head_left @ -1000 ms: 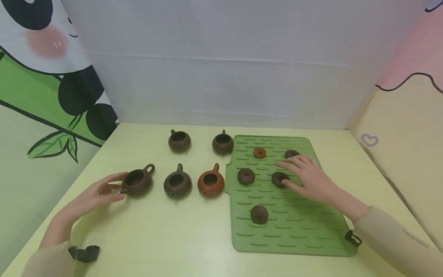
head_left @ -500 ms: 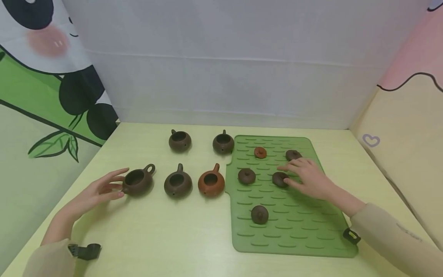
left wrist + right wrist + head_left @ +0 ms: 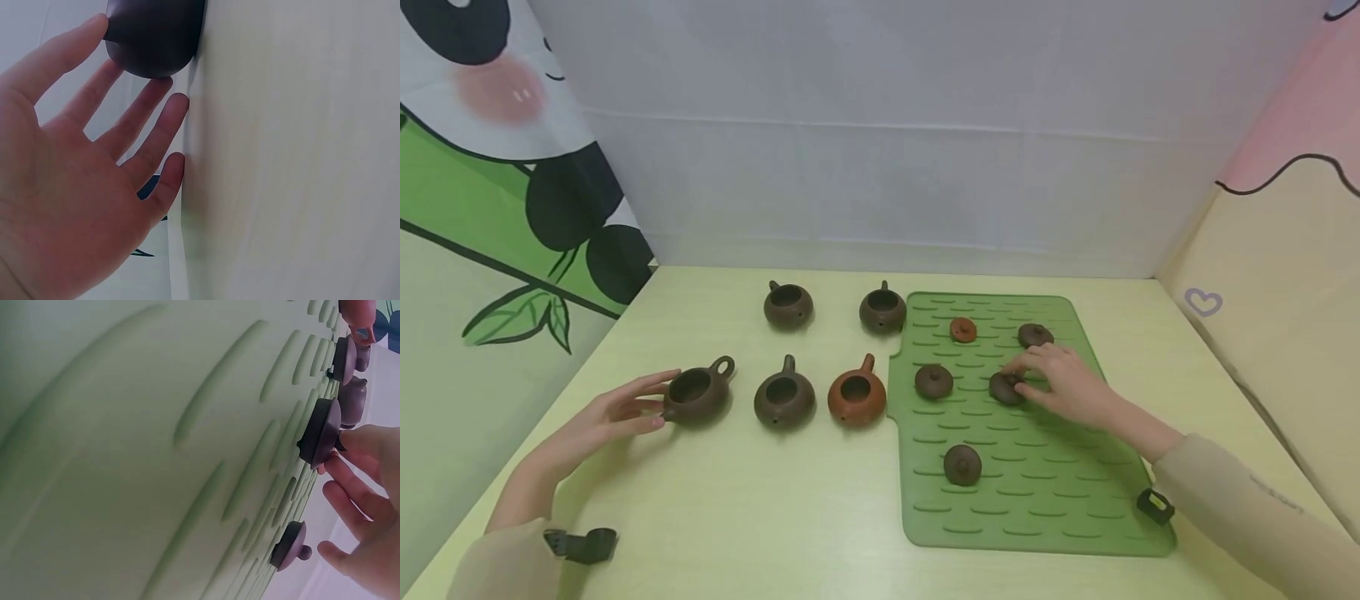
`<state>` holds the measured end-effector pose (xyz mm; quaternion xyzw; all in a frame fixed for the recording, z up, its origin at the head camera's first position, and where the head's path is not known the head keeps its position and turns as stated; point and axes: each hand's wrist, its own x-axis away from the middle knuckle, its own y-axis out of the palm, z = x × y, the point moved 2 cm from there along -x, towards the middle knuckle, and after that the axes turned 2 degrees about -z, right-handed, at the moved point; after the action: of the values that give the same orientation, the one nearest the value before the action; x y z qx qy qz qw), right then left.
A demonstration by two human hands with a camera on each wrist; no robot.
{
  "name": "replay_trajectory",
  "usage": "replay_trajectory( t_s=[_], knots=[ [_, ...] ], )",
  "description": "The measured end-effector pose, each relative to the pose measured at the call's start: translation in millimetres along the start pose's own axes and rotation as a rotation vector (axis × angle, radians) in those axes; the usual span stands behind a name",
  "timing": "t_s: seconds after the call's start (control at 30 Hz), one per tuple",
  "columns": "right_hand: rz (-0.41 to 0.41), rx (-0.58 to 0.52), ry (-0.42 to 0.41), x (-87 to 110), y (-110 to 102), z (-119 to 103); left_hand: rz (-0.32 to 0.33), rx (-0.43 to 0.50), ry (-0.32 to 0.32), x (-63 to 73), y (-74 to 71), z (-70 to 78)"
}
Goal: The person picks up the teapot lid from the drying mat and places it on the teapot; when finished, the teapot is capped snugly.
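Observation:
At the left, a dark brown teapot [image 3: 697,395] without its lid stands on the table, handle pointing away to the right. My left hand [image 3: 617,417] is beside its spout, fingers extended; in the left wrist view the thumb and fingertips of the left hand [image 3: 94,162] touch the pot. On the green mat [image 3: 1037,517], my right hand [image 3: 1067,385] pinches the knob of a dark brown teapot lid [image 3: 1004,390]. The right wrist view shows thumb and forefinger at the knob of this lid [image 3: 322,433], the other fingers loosely bent.
Beside the left pot stand a dark teapot [image 3: 785,402] and a reddish one [image 3: 856,398]; two more dark teapots [image 3: 788,307] [image 3: 883,310] stand behind. Other lids on the mat are a red one [image 3: 963,330] and dark ones [image 3: 1036,335] [image 3: 934,382] [image 3: 962,465].
My right hand has drawn its fingers in and closed on the lid's knob. The left hand has barely moved, and the teapots stand where they were.

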<state>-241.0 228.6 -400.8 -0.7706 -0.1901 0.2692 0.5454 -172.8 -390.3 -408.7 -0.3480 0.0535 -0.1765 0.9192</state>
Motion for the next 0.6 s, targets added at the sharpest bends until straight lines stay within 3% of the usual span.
replay_trajectory(
  t_s=[0.3, 0.6],
  knots=[
    [-0.032, -0.298, 0.106, 1.5, 0.2, 6.4, -0.004, 0.012, -0.007, 0.5, 0.6, 0.1],
    [-0.014, -0.315, 0.122, 2.0, 3.7, 10.0, -0.005, 0.007, -0.014, 0.7, 0.0, 1.8]
  ],
)
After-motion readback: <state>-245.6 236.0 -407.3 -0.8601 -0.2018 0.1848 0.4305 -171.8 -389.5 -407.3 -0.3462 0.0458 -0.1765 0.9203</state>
